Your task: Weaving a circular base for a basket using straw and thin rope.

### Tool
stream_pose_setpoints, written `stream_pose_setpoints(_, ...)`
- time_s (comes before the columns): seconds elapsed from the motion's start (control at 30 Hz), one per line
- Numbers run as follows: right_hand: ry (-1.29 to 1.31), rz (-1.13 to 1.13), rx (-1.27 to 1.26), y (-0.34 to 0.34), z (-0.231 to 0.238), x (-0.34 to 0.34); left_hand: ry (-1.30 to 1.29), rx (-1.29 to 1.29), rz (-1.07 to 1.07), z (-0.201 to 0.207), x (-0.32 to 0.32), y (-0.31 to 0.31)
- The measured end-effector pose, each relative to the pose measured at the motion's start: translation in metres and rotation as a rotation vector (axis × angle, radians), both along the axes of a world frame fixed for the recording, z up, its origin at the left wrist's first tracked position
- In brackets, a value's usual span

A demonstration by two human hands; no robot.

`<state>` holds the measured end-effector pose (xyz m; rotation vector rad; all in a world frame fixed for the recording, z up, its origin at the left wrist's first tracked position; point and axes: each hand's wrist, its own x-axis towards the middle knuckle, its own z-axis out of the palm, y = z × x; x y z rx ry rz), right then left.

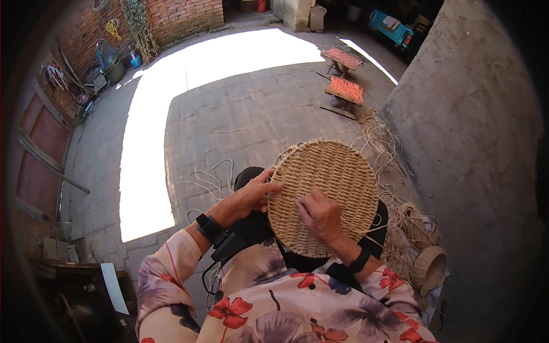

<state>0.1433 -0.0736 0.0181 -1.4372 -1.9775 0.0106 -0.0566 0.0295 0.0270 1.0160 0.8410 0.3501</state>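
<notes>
A round woven straw-coloured mat or basket base rests on my lap, its flat ribbed face turned up. My left hand grips its left rim, thumb on top and fingers partly hidden beneath the edge. Over the lower middle of the weave, my right hand is closed in a pinch. A small pale bit shows at its fingertips, too small to name. Loose cord ends stick out from the rim at the upper left and lower right.
Tangled natural cord lies along my right side, beside a small woven basket and a grey wall. Two folding stools with orange woven seats stand ahead on the right. More cord loops over the paving at my left.
</notes>
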Motion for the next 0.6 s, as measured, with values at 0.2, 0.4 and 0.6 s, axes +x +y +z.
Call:
stream_pose_setpoints(0.2,0.013,-0.014,0.017,0.003,-0.003,-0.003,-0.009,-0.011,0.028,-0.001,0.001,0.001)
stream_pose_setpoints(0.4,-0.036,-0.012,0.011,0.002,0.008,-0.005,-0.07,-0.047,0.078,-0.011,0.0,-0.001)
stream_pose_setpoints(0.6,-0.049,0.094,0.01,0.017,0.014,-0.016,-0.161,-0.115,0.108,-0.011,-0.005,-0.002)
